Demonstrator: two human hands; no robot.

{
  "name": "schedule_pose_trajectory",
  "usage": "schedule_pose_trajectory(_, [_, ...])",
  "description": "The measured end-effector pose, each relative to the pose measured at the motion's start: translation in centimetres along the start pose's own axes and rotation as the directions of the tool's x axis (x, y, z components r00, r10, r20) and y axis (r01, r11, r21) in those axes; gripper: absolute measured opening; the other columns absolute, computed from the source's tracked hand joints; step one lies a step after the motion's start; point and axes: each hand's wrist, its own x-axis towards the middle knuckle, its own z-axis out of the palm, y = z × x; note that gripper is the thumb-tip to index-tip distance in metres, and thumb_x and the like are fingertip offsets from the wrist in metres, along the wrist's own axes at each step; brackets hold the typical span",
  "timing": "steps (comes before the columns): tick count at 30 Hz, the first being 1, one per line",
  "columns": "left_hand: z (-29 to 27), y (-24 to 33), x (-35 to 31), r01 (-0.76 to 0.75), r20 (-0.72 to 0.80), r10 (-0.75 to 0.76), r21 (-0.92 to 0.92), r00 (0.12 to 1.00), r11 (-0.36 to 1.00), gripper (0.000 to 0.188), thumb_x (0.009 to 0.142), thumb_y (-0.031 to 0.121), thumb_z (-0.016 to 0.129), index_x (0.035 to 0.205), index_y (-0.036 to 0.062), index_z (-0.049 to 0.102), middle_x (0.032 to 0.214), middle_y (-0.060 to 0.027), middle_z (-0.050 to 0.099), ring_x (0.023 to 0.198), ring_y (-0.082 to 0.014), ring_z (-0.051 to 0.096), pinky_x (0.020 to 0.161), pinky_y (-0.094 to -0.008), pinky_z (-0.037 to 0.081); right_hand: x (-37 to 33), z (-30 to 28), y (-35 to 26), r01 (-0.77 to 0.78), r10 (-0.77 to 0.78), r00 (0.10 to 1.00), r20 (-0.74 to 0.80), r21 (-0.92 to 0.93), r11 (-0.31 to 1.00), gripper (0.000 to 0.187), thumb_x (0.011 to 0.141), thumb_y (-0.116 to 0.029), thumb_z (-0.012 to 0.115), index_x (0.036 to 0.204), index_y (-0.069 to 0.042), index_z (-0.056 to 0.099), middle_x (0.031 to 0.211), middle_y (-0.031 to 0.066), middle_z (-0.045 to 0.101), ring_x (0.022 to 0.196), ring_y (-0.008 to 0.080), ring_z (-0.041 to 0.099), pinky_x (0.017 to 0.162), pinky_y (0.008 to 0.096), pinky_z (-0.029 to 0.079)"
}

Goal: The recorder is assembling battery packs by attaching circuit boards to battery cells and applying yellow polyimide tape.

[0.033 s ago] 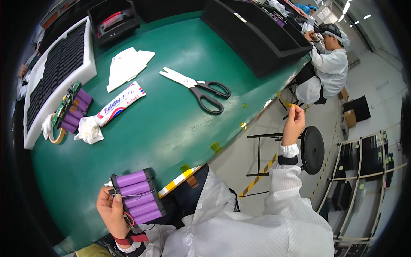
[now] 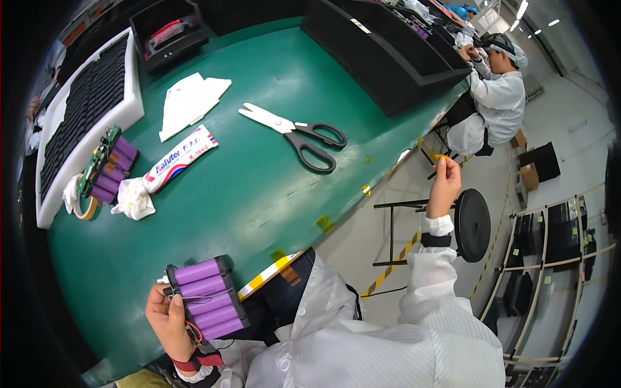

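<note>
The head view is showing almost no change from the picture just before: the scissors [image 2: 286, 127] and the white tube [image 2: 181, 158] on the green table [image 2: 272, 213] are sitting a touch further left, probably because the camera is shifting slightly. The left hand [image 2: 168, 324] is curling its fingers around the left end of the purple battery pack [image 2: 210, 305], thumb lying on top, and is keeping it at the table's near edge; whether the table is bearing any of its weight, I cannot tell. The right hand [image 2: 445, 189] is pinching a small amber strip [image 2: 440, 157] between thumb and fingertips, out beyond the table edge and well apart from the pack. For the work in hand, this seems to mean that both grips are staying steady, with strip and pack remaining separate.
</note>
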Motion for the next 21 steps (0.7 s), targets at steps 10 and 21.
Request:
schedule_pose_trajectory(10, [0.5, 0.3, 0.0, 0.021, -0.028, -0.021, 0.006, 0.999, 1.0, 0.012, 0.091, 0.009, 0.059, 0.097, 0.0012, 0.053, 0.09, -0.0026, 0.06, 0.079, -0.0076, 0.054, 0.078, -0.0231, 0.044, 7.7, 0.1, 2.0, -0.744, 0.646, 0.611, 0.458, 0.052, 0.666, 0.016, 0.094, -0.015, 0.06, 0.105, -0.004, 0.063, 0.086, 0.0003, 0.066, 0.065, 0.0037, 0.051, 0.051, 0.0186, 0.037])
schedule_pose_trajectory(21, [0.2, 0.2, -0.2, 0.006, -0.032, -0.006, 0.027, 0.999, 1.0, 0.012, 0.091, 0.009, 0.059, 0.097, 0.0016, 0.053, 0.09, -0.0021, 0.059, 0.08, -0.0076, 0.054, 0.078, -0.0226, 0.043, 5.4, 2.5, 2.6, 0.332, -0.252, 0.942, 0.221, -0.525, 0.783, 0.012, 0.089, -0.009, 0.064, 0.098, -0.001, 0.065, 0.087, 0.009, 0.067, 0.075, 0.0214, 0.06, 0.069, 0.0327, 0.048])
